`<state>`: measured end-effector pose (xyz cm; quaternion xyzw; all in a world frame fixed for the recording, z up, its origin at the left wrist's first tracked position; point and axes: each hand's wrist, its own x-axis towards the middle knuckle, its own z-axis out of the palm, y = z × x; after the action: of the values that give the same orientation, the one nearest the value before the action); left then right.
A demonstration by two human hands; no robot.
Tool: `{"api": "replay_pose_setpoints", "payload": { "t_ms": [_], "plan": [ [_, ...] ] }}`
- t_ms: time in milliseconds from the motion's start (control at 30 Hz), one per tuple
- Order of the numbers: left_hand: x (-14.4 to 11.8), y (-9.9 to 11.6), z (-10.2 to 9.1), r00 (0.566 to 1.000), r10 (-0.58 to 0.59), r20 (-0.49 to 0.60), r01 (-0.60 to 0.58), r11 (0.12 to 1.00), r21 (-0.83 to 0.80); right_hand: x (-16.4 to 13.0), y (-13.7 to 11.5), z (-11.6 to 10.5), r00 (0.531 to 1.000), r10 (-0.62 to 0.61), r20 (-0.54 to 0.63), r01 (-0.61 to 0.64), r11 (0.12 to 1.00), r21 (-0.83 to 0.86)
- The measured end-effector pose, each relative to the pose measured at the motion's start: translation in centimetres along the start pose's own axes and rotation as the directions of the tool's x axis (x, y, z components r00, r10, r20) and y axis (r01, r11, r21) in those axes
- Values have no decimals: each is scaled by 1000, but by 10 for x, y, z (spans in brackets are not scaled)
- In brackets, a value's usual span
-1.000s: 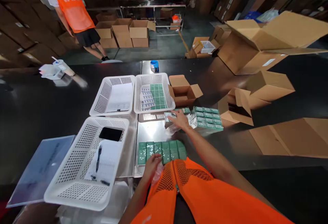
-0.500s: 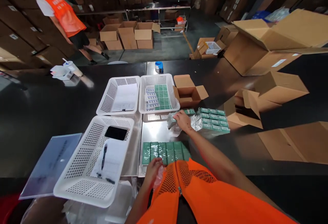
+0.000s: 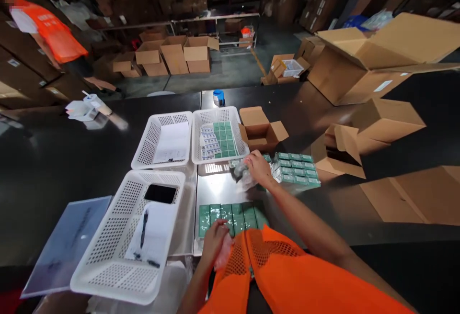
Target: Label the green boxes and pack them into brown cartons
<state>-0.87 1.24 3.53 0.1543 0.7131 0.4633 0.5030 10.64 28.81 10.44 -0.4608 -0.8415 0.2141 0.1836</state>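
Green boxes (image 3: 232,216) lie in a flat row on the shiny worktop (image 3: 215,187) just in front of the person's orange vest (image 3: 287,275). The left hand (image 3: 214,240) rests on the near edge of that row, fingers curled over a scrap of clear film, so its grip is lightly closed on the film and touches the boxes. The right hand (image 3: 258,168) reaches forward to a crumpled clear wrapper (image 3: 241,170) beside the shrink-wrapped pack of green boxes (image 3: 296,169); its fingers are bent down onto the wrapper, but whether they pinch it or only press on it I cannot tell.

Behind the hands stand two white perforated baskets: one (image 3: 235,134) holds green boxes and label sheets, the other (image 3: 153,137) holds a sheet of paper. A third, nearer basket (image 3: 108,237) carries a phone, a pen and paper. A small open carton (image 3: 264,132) sits right of the baskets.

By my judgement the step in hand is unwrapping: freeing boxes from the film and laying them out in the row. The next move seems to call for a firm pinch on the loose wrapper and a pull away from the pack, while the left hand steadies the row so it does not slide.
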Motion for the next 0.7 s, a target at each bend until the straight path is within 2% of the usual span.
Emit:
{"api": "replay_pose_setpoints", "payload": {
  "t_ms": [133, 233, 367, 500, 600, 700],
  "plan": [
    [-6, 7, -3, 995, 85, -56, -82, 996, 41, -6, -5, -20, 999, -34, -29, 35, 999, 35],
    [-9, 15, -3, 975, 172, -140, -161, 983, 88, -13, -12, -19, 995, -77, 63, 74, 996, 50],
    [-7, 34, 2, 935, 326, -140, -299, 936, 186, -12, -19, 10, 976, -21, 217, 27, 999, -25],
    [-6, 45, 6, 920, 379, -97, -351, 909, 224, -8, -21, 46, 959, 10, 283, 41, 984, -174],
    [-9, 37, 1, 925, 367, -100, -337, 913, 232, -15, -20, 63, 945, -43, 325, 125, 963, -238],
    [-14, 19, -6, 942, 312, -125, -279, 933, 227, -25, -18, 74, 936, -111, 335, 203, 946, -253]
  ]
}}
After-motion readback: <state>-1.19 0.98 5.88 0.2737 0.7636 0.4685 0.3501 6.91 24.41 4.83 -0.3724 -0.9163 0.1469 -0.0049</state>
